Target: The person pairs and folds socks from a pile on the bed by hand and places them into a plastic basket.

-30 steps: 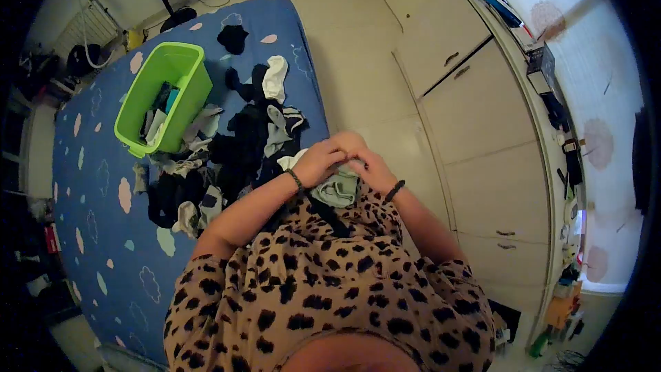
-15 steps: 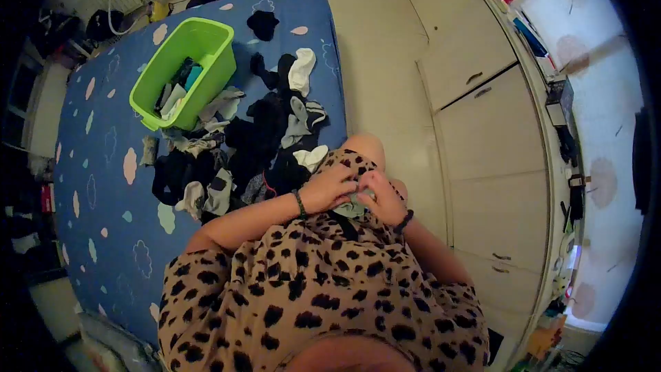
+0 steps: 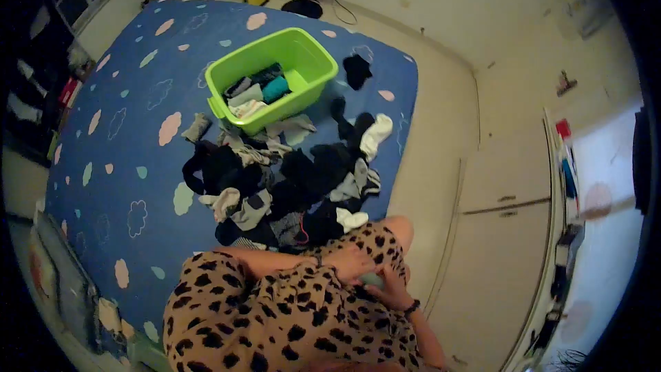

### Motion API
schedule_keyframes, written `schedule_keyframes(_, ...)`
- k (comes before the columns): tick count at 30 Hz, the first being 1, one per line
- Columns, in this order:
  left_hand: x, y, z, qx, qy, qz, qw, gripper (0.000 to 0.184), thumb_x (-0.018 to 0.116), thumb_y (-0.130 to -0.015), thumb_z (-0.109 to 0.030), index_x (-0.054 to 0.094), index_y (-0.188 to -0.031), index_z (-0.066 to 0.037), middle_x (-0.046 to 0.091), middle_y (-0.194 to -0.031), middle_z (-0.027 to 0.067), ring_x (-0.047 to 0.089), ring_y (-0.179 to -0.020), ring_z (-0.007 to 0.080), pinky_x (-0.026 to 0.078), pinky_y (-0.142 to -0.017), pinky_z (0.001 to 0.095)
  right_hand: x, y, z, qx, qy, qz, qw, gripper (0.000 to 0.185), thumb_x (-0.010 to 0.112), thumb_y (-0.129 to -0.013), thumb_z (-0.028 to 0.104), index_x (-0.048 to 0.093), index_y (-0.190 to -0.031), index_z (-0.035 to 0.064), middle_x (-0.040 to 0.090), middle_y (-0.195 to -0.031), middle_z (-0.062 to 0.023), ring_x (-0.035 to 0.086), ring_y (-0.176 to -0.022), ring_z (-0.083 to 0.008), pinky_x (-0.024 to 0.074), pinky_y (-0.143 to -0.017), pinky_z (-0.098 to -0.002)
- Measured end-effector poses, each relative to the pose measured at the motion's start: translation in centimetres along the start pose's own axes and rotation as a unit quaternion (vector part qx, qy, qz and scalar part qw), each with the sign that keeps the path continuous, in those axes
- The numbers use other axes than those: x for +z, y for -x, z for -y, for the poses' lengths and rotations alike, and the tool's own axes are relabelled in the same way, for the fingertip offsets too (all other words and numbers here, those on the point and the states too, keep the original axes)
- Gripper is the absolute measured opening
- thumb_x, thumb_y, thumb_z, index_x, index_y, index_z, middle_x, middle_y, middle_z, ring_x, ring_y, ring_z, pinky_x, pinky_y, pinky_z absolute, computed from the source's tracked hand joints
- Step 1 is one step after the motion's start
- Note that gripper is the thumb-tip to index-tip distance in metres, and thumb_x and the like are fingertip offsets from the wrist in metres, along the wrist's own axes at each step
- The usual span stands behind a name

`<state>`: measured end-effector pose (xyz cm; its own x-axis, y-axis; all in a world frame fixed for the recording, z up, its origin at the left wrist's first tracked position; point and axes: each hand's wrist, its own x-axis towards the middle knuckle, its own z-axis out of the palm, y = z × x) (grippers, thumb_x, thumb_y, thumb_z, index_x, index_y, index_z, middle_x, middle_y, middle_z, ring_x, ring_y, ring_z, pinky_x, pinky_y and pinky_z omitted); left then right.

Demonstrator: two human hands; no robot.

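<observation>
In my lap, my left hand [image 3: 349, 262] and my right hand [image 3: 392, 291] come together, closed on a small grey-green sock [image 3: 372, 280]. Most of that sock is covered by my fingers. Just beyond my knees lies a loose pile of socks, with a white sock [image 3: 352, 219] nearest my hands, a grey sock [image 3: 252, 209] to the left and a black sock [image 3: 318, 224] among them. Behind the pile stands a bright green plastic tub [image 3: 310, 100] with several folded or rolled pieces in it, one of them teal [image 3: 276, 89].
A blue bed sheet [image 3: 124, 165] with cloud and drop prints lies under everything. One black sock [image 3: 357, 71] rests apart, right of the tub. Pale cabinets [image 3: 496, 248] stand to the right, beyond a strip of floor. A black stand base [image 3: 301, 8] is behind the bed.
My view has swung up and left, so the tub and pile appear farther right and more of the bed shows. Both hands stay together on the grey-green sock.
</observation>
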<state>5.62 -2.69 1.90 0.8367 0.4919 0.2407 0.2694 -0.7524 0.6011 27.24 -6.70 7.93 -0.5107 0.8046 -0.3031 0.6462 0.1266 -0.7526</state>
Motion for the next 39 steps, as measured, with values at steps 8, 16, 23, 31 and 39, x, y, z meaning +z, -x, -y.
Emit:
schedule_keyframes(8, 2.0, -2.1, 0.0, 0.049, -0.091, -0.204, 0.973, 0.031, 0.068, -0.073, -0.027, 0.055, -0.094, -0.008, 0.054, -0.098, 0.0080, 0.053, -0.092, 0.0252, 0.043, -0.081, 0.0387, -4.4, -2.1, 8.6, 0.145, 0.164, 0.111, 0.969, 0.055, 0.074, -0.073, 0.015, 0.050, -0.121, 0.0055, 0.059, -0.113, -0.0172, 0.056, -0.106, -0.0371, 0.0459, -0.089, -0.0443)
schedule_keyframes(16, -10.6, 0.7, 5.4, -0.164, 0.455, -0.008, 0.875, 0.062, 0.076, -0.073, -0.030, 0.035, -0.114, -0.007, 0.054, -0.106, 0.0180, 0.059, -0.092, 0.0379, 0.047, -0.076, 0.0435, -7.4, -12.0, 12.2, -0.089, 0.195, 0.037, 0.976, 0.055, 0.077, -0.066, 0.012, 0.051, -0.114, 0.0069, 0.060, -0.106, -0.0181, 0.055, -0.104, -0.0393, 0.0458, -0.086, -0.0430)
schedule_keyframes(23, -21.7, 2.1, 7.9, -0.170, 0.188, -0.162, 0.954, 0.066, 0.075, -0.072, -0.028, 0.036, -0.120, -0.007, 0.059, -0.105, 0.0210, 0.059, -0.096, 0.0395, 0.049, -0.076, 0.0434, -11.1, -20.3, 16.1, -0.093, 0.112, 0.100, 0.984, 0.062, 0.076, -0.066, 0.012, 0.046, -0.120, 0.0059, 0.055, -0.114, -0.0177, 0.055, -0.104, -0.0361, 0.0457, -0.088, -0.0406)
schedule_keyframes(31, -34.6, 5.8, 28.8, -0.216, 0.114, -0.133, 0.960, 0.013, 0.058, -0.079, -0.007, 0.064, -0.090, -0.005, 0.066, -0.078, 0.0095, 0.065, -0.076, 0.0241, 0.050, -0.068, 0.0373, -14.2, -30.2, 16.7, -0.116, -0.044, -0.160, 0.979, 0.060, 0.073, -0.065, 0.011, 0.043, -0.117, 0.0072, 0.050, -0.109, -0.0089, 0.051, -0.101, -0.0226, 0.0432, -0.089, -0.0350)
schedule_keyframes(39, -26.5, 6.2, 32.0, -0.274, -0.059, 0.137, 0.950, 0.025, 0.048, -0.089, -0.016, 0.060, -0.110, -0.009, 0.066, -0.098, 0.0158, 0.064, -0.093, 0.0333, 0.050, -0.075, 0.0437, -12.1, -38.8, 19.8, -0.045, -0.269, -0.096, 0.957, 0.057, 0.071, -0.073, 0.010, 0.039, -0.119, 0.0099, 0.056, -0.105, -0.0084, 0.057, -0.089, -0.0177, 0.0475, -0.079, -0.0315)
